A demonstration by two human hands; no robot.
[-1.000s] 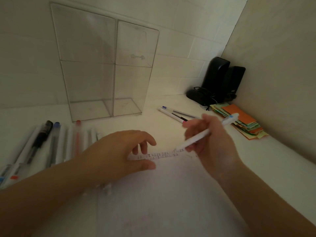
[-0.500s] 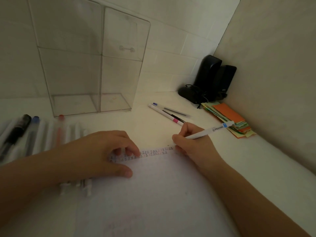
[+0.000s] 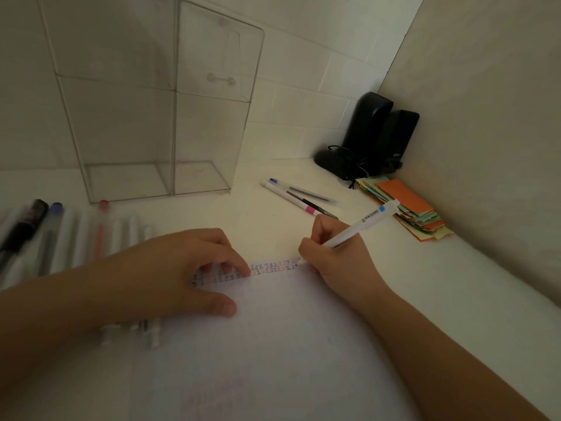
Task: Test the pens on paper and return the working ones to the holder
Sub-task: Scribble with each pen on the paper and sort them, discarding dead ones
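Head view: compared with a second ago, the right hand (image 3: pixel 337 256) has come down from above the sheet so that the tip of the white pen (image 3: pixel 361 224) now meets the paper (image 3: pixel 273 344), and the left hand (image 3: pixel 170 275) has settled flatter on the sheet's far-left part. The right hand grips the pen in a writing hold, its fingers curled around the lower barrel; the barrel slants up and away toward the right, ending in a blue band near its top. The pen's tip sits at the right end of a row of small coloured marks (image 3: pixel 267 267) along the paper's far edge, just beside the left hand's fingertips. The left hand lies with relaxed fingers pressing the paper, holding nothing. The clear, hard-sided holder (image 3: pixel 158 123), a tall box with two compartments, stands toward the table's far edge, well apart from the pen. A row of slim pens (image 3: pixel 76 235) lies along the table's left side, some blurred. Two more pens (image 3: pixel 297 197) lie between the holder and a stack of coloured paper slips (image 3: pixel 406 205) near the far-right corner, where two glossy black speakers (image 3: pixel 376 132) stand.
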